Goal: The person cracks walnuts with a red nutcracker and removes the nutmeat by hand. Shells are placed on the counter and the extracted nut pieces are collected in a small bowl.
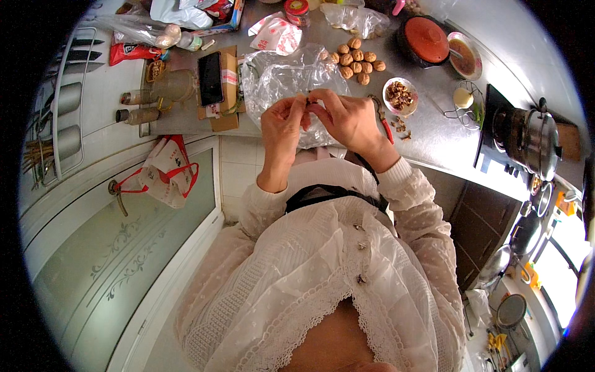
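Note:
The fingertips of my left hand (284, 123) and my right hand (348, 118) meet over a clear plastic bag (274, 69). Pinched between them is a small dark walnut piece (308, 102), mostly hidden by the fingers. Just right of my right hand lies a red-handled plier-type tool (386, 128), partly covered by the wrist. Beyond it stands a small bowl (399, 95) of shelled walnut pieces. Some shell fragments (400, 124) are scattered in front of the bowl. Whole walnuts (357, 56) sit in a group past the bag.
On the left of the metal counter (179, 118) a black phone (210, 79) rests on a cardboard box (228, 60), near glass bottles (142, 116). At right are a red-lidded pot (425, 39), a soup bowl (466, 56) and a stove with a steel pot (532, 139).

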`<state>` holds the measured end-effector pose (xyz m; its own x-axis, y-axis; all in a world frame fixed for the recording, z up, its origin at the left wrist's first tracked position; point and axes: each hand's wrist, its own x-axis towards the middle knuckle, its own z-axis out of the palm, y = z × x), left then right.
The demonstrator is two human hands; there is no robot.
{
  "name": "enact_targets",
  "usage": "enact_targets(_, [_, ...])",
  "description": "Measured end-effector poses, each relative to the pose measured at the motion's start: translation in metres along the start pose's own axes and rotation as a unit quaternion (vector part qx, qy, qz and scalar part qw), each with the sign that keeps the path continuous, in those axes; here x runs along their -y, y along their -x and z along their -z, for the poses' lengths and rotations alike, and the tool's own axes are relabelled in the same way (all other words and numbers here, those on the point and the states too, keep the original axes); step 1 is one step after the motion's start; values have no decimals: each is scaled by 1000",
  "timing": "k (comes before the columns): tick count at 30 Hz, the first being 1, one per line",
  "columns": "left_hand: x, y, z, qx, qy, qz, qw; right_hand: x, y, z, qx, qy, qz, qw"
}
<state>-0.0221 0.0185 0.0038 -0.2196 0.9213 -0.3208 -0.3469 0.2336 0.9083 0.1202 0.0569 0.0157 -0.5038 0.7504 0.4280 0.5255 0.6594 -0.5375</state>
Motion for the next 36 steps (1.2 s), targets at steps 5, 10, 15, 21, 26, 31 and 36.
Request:
enact_targets(5, [0,0,-3,-19,-6,19,1000,-10,10,-12,-18,11,28,999])
enact_targets(10, [-2,0,0,0,4,4,1000,-1,5,-4,-9,-46,-54,997])
enact_targets(15, [0,-1,3,19,44,31,998,5,3,-4,-57,-193,-163,966])
enact_targets(21, [-2,1,4,17,93,60,994,-6,26,-20,-169,-477,-396,766])
enact_targets(26, [5,-3,18,18,89,55,994,-116,109,-51,-286,-599,-508,549])
enact_targets(31, [10,-4,22,23,88,66,994,-202,151,-43,-458,-595,-500,431])
enact_targets(36, [12,-3,26,26,52,65,996,-226,157,-31,-479,-563,-497,454])
